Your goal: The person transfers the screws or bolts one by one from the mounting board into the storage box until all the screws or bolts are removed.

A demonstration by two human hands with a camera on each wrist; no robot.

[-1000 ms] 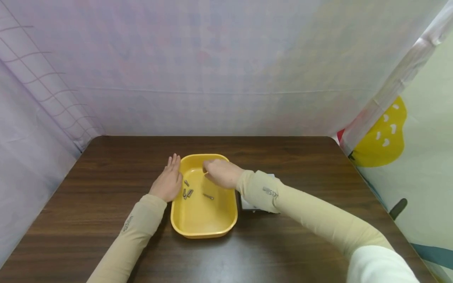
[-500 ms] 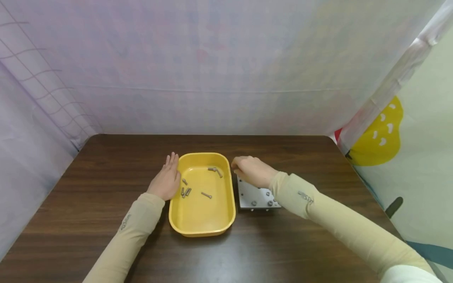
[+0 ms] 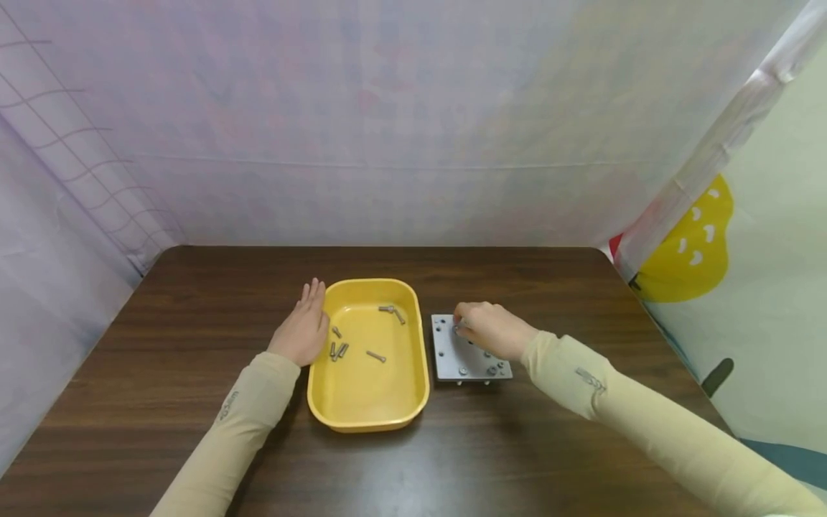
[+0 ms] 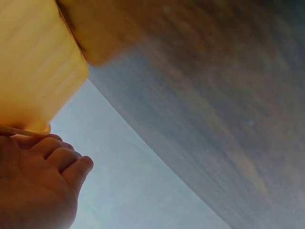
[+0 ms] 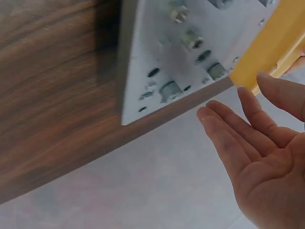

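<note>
My left hand lies along the left wall of a yellow plastic tray, fingers extended; in the left wrist view the fingers touch its rim. Several small metal bolts, one near the middle, lie scattered inside it. My right hand is over the far part of a grey metal plate with holes and several bolts in it. In the right wrist view its thumb and fingers are apart, with nothing visible between them. A bolt stands in the plate close to the fingertips.
The plate sits just right of the tray on a dark wood-grain table, with bolt ends showing below its front edge. A pale cloth hanging rises behind the table, and another with a yellow print hangs at the right.
My right hand has moved right, out of the tray and over the plate. Two bolts at the tray's far right are now uncovered. My left hand has stayed at the tray.
</note>
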